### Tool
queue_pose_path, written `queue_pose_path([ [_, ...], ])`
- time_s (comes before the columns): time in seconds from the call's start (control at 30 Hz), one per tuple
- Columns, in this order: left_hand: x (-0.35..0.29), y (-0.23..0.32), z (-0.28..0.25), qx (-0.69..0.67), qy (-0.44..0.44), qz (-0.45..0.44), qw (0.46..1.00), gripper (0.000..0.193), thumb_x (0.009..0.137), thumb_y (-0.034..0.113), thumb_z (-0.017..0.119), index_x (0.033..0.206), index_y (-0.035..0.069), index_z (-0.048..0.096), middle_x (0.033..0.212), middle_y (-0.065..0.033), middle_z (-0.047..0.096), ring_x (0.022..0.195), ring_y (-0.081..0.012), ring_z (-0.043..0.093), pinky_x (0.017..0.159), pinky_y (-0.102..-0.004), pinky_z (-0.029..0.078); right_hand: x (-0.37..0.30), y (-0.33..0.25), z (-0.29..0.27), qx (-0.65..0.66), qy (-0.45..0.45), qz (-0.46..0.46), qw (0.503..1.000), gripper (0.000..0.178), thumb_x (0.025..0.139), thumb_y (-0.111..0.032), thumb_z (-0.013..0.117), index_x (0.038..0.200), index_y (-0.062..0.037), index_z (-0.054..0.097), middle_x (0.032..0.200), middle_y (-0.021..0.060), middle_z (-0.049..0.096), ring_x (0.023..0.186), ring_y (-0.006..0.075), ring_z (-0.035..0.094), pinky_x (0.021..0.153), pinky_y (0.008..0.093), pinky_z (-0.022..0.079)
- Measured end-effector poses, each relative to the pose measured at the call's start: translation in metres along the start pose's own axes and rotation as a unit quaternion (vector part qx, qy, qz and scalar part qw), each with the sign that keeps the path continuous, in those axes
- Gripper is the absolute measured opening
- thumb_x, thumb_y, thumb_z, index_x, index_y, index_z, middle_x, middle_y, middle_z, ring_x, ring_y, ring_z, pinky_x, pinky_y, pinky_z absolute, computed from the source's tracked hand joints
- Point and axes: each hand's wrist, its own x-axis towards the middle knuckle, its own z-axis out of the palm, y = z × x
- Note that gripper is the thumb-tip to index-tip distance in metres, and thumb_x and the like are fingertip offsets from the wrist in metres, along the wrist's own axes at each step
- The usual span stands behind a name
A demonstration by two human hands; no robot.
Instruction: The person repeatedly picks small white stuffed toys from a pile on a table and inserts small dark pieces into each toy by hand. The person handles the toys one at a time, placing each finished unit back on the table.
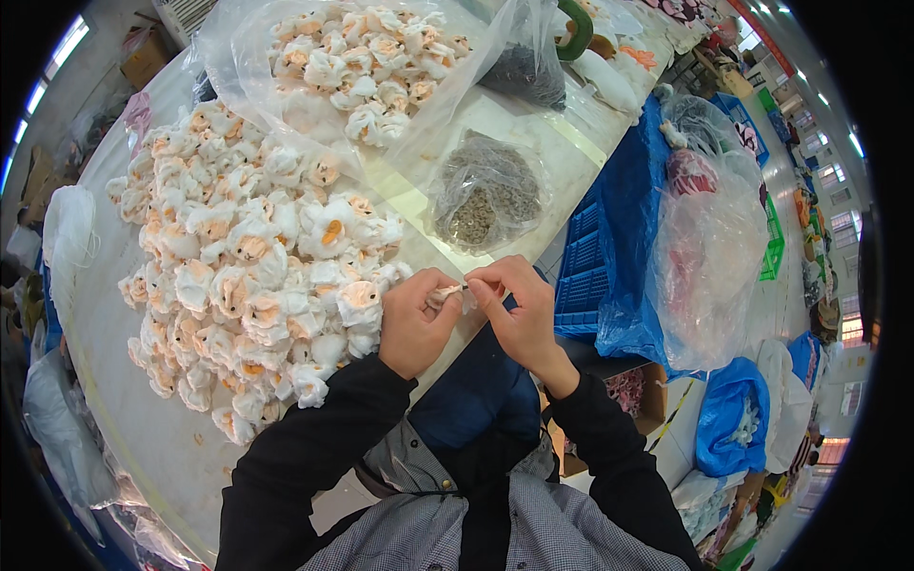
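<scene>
At the table's near edge, my left hand (415, 325) is closed around a small white and peach plush piece (444, 296), mostly hidden by the fingers. My right hand (524, 312) meets it from the right, thumb and forefinger pinched on a tiny dark piece (465, 286) too small to name. A large heap of fluffy white and peach plush pieces (252, 257) lies left of my left hand. Just beyond my hands stands an open clear bag (487, 190) full of small greyish-brown parts.
More plush pieces (367, 67) lie in a clear plastic bag at the far side of the table (105, 333). A bag of dark small parts (526, 76) is beside it. Blue crates (583, 276) with plastic-wrapped goods stand to the right. A blue sack (728, 428) sits on the floor.
</scene>
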Motion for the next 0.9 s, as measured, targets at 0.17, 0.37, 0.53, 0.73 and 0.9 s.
queue_pose_path([
  [0.17, 0.0, -0.001, 0.001, -0.016, 0.002, -0.001, 1.0, 0.008, 0.093, 0.006, 0.071, 0.094, -0.002, 0.069, 0.075, -0.0052, 0.066, 0.061, -0.0064, 0.052, 0.056, -0.0269, 0.042, -0.001, -0.001, 0.001, -0.025, 0.005, -0.026, 0.999, 0.009, 0.089, -0.008, 0.078, 0.097, -0.0041, 0.076, 0.086, 0.009, 0.069, 0.078, 0.0253, 0.063, 0.068, 0.035, 0.05],
  [0.37, 0.0, -0.002, 0.0, -0.016, -0.001, -0.01, 1.0, 0.007, 0.093, 0.006, 0.071, 0.094, -0.001, 0.069, 0.077, -0.0073, 0.068, 0.063, -0.0083, 0.055, 0.057, -0.028, 0.044, -0.003, -0.002, 0.0, 0.024, -0.014, 0.011, 1.0, 0.011, 0.09, -0.005, 0.077, 0.101, -0.0033, 0.076, 0.087, 0.008, 0.069, 0.076, 0.021, 0.065, 0.067, 0.0329, 0.05],
  [0.53, 0.0, -0.001, 0.001, 0.006, -0.003, 0.006, 1.0, 0.008, 0.093, 0.006, 0.07, 0.094, -0.001, 0.069, 0.08, -0.0101, 0.068, 0.065, -0.0131, 0.058, 0.059, -0.0298, 0.045, -0.012, 0.008, 0.003, 0.262, -0.041, 0.162, 0.951, 0.013, 0.097, -0.006, 0.074, 0.108, 0.0007, 0.075, 0.09, 0.0051, 0.071, 0.079, 0.0105, 0.066, 0.07, 0.0259, 0.051],
  [0.73, 0.001, 0.002, -0.001, 0.037, -0.006, 0.024, 0.999, 0.008, 0.092, 0.007, 0.071, 0.095, -0.001, 0.069, 0.081, -0.01, 0.067, 0.064, -0.0154, 0.059, 0.059, -0.031, 0.046, -0.008, 0.002, -0.003, 0.241, -0.069, 0.179, 0.951, 0.015, 0.099, -0.007, 0.072, 0.11, 0.0025, 0.073, 0.098, 0.0054, 0.073, 0.082, 0.0089, 0.066, 0.075, 0.0244, 0.053],
  [0.9, 0.001, 0.002, -0.001, 0.033, -0.016, 0.032, 0.999, 0.008, 0.092, 0.006, 0.071, 0.096, 0.0, 0.069, 0.083, -0.0089, 0.067, 0.063, -0.0143, 0.057, 0.059, -0.0303, 0.045, -0.008, 0.007, -0.008, 0.337, -0.088, 0.236, 0.907, 0.017, 0.101, -0.009, 0.072, 0.113, 0.0026, 0.07, 0.1, 0.003, 0.072, 0.087, 0.0078, 0.064, 0.08, 0.0237, 0.052],
])
